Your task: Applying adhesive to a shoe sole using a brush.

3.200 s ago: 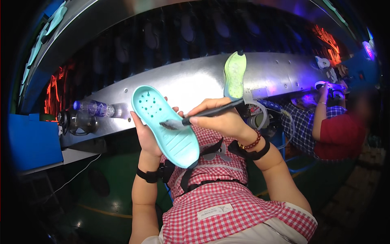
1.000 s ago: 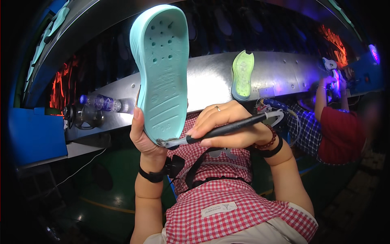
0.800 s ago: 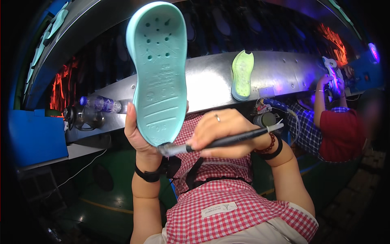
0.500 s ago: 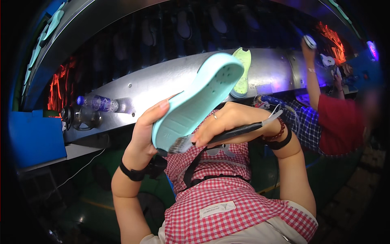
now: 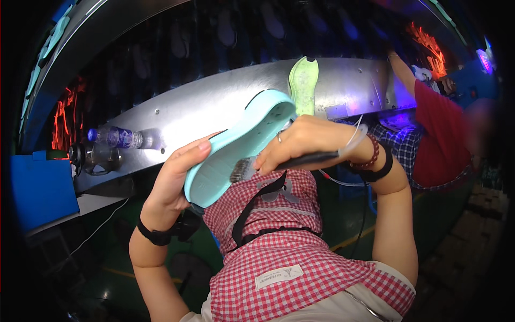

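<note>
My left hand [image 5: 179, 169] grips a pale aqua shoe sole [image 5: 214, 169] by its outer left side, near the end closest to me. The sole is tilted, with its hollow inner face turned up and toward my right. In my right hand [image 5: 303, 140] is a brush [image 5: 244, 169] with a dark handle and short bristles; a clear tube runs from the handle end. Its bristles are at the sole's inside near the right rim, though I cannot tell if they touch. A yellow-green shoe sole [image 5: 303, 86] lies beyond on the metal ledge [image 5: 198, 94].
On the ledge's left stand a clear bottle with a blue cap [image 5: 120, 137] and a clear jug [image 5: 99, 159]. A blue box [image 5: 43, 185] is at far left. Behind the ledge, a dark conveyor [image 5: 204, 40] carries several shoe parts. A co-worker in red [image 5: 440, 134] reaches toward it at right.
The aqua sole has shifted left and tilted more. The brush has moved from the sole's near end toward its middle. The co-worker's arm has swung toward the conveyor.
</note>
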Motion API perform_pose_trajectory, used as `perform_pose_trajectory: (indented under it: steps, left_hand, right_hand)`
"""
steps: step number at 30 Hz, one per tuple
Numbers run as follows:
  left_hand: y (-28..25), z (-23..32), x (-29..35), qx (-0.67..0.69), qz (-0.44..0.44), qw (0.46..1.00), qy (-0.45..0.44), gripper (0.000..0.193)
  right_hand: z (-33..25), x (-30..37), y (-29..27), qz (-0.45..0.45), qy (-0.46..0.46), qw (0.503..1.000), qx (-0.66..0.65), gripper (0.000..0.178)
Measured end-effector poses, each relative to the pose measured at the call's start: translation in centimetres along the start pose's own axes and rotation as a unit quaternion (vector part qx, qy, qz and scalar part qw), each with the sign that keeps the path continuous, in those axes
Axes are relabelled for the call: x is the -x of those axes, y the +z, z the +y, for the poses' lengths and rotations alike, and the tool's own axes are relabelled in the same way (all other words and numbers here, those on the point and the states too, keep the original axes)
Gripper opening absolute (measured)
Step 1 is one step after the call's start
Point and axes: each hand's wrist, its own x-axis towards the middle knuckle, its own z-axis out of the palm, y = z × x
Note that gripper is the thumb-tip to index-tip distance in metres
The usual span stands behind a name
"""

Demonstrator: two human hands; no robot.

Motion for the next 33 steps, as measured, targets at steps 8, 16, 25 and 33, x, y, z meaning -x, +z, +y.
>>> perform_pose_trajectory:
  steps: [8,16,25,33]
  left_hand:
    - [-1.0,-0.2,0.3,-0.011,0.009,1.000,0.019,0.050]
    - [-1.9,-2.7,-1.3,0.124,0.031,0.989,0.073,0.051]
    - [-3.1,-4.1,-2.9,0.242,0.011,0.965,0.100,0.045]
    - [-3.4,-4.4,-3.5,0.240,0.037,0.961,0.135,0.044]
  right_hand:
    - [1.4,1.1,-0.2,0.059,0.025,0.997,0.033,0.024]
    - [-0.3,-0.3,3.2,0.180,0.135,0.926,-0.304,0.022]
    - [3.9,-2.4,7.4,0.336,0.118,0.902,-0.244,0.016]
    - [4.1,-2.5,7.6,0.360,0.114,0.905,-0.196,0.017]
